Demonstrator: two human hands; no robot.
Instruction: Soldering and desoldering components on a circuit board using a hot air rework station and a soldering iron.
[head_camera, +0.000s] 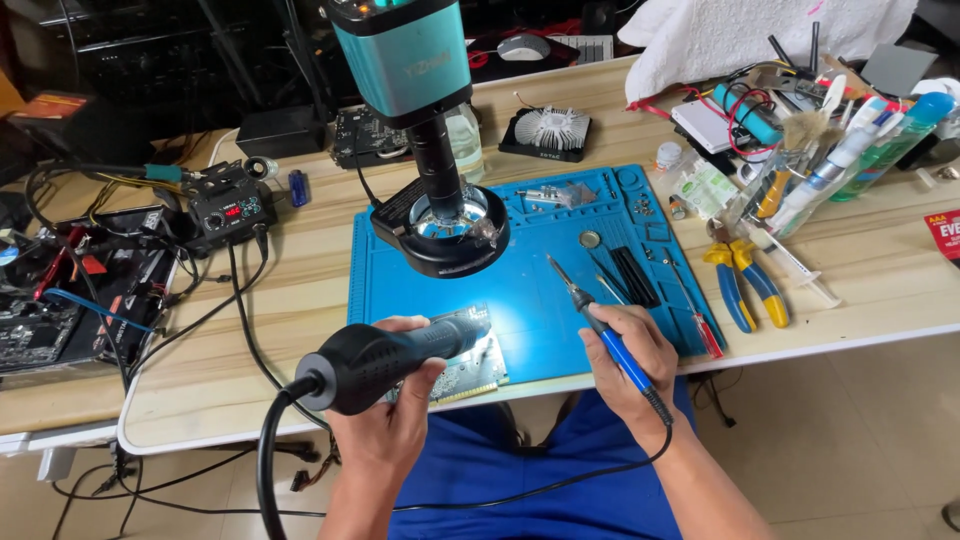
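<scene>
The left hand (385, 415) is clenched around the black, cylindrical plastic hot-air gun handle (385, 360), forearm rising from the near edge, with the nozzle aimed right over the small green circuit board (462, 368) lying at the near left corner of the blue silicone repair mat (540, 300) on the pale wooden worktop (290, 280). The right hand (630, 355) grips the blue-handled soldering iron (600, 325) like a pen, fingers (610, 322) closed on the barrel, tip pointing far-left over the mat. The teal microscope camera with black ring light (440, 225) stands just beyond the board.

circuit board (470, 368) half hidden under hot-air gun (385, 362), microscope (405, 55) top cut off, mat's small parts (640, 205) indistinct
</scene>
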